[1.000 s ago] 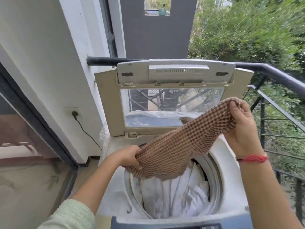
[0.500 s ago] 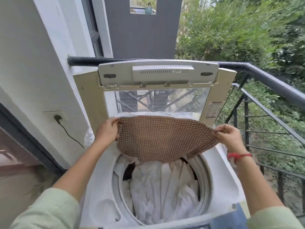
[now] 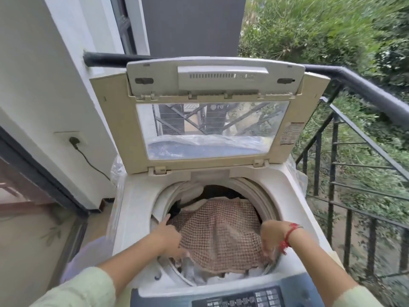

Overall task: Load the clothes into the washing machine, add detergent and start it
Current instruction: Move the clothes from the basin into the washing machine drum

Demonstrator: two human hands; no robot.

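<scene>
Inside the drum [image 3: 262,192] of the washing machine [image 3: 135,209], the checked cloth [image 3: 221,235] lies between the left grip [image 3: 171,234] and the right grip [image 3: 271,237], touching both; whether either clasps it, I cannot tell.

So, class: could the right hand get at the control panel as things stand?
Probably yes: the control panel lies uncovered close to the right hand, with nothing lying between them.

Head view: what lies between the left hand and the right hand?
The brown checked cloth spans from left hand to right hand, over white laundry; seen in the head view.
</scene>
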